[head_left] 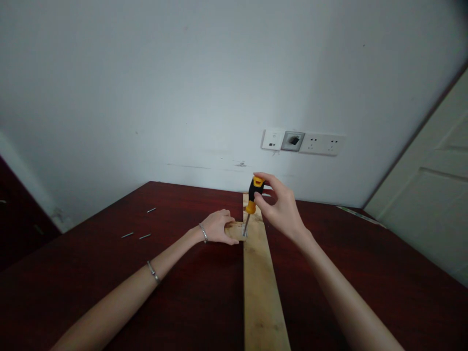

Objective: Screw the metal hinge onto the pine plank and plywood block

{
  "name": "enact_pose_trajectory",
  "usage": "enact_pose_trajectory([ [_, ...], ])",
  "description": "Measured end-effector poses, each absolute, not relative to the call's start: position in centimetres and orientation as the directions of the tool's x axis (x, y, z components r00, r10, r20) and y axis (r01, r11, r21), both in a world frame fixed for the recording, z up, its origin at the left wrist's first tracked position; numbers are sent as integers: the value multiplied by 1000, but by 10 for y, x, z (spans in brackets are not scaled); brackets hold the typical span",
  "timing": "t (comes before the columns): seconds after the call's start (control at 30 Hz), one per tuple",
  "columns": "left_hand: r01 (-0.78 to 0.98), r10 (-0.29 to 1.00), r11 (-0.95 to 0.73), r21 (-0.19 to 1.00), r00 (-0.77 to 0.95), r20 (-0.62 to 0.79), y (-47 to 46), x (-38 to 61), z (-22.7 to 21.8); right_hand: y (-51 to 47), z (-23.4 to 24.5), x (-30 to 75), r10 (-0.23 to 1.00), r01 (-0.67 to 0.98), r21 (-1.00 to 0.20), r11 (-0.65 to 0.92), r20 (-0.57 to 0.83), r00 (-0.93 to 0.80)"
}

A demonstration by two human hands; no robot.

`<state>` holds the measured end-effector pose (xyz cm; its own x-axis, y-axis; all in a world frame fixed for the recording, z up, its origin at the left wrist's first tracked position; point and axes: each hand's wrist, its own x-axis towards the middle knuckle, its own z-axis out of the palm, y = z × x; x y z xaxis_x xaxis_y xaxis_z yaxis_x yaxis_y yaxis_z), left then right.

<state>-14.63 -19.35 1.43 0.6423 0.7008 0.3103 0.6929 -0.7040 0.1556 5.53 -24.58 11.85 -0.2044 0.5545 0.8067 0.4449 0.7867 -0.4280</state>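
Observation:
My right hand grips the yellow and black handle of a screwdriver, which leans slightly to the right. Its metal shaft points down, and the tip meets a small pale metal piece at the joint of two boards; the exact shape of that piece is too small to make out. A long wooden board runs away from me across the table. Against its left side lies a short wooden block. My left hand is closed around the block's left end, thumb on the near side and fingers on the far side.
Several loose screws lie on the dark red table to the left. Behind it is a white wall with sockets. A flat, thin strip rests at the far right edge, near a white door.

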Motion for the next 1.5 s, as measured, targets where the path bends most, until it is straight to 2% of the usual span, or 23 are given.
enact_pose_trajectory([
  [0.2,687,700,-706,169,642,314,-193,-147,15,-246,119,56,580,495,-423,759,786,-216],
  [0.4,687,700,-707,165,649,296,-193,-147,14,-246,118,53,524,453,-378,807,812,-257],
  [0.63,684,703,-707,181,651,288,-194,-146,15,-244,114,53,558,506,-403,763,806,-199],
  [0.93,666,715,-699,262,637,289,-194,-146,14,-250,119,54,529,498,-349,794,800,-282],
  [1.1,655,705,-709,260,649,288,-194,-145,15,-244,115,55,580,575,-355,737,770,-266],
  [1.23,649,699,-714,261,651,295,-194,-145,14,-243,114,56,550,560,-345,753,798,-247],
  [1.5,662,684,-725,187,663,304,-192,-147,15,-241,112,56,514,519,-368,771,841,-168],
])
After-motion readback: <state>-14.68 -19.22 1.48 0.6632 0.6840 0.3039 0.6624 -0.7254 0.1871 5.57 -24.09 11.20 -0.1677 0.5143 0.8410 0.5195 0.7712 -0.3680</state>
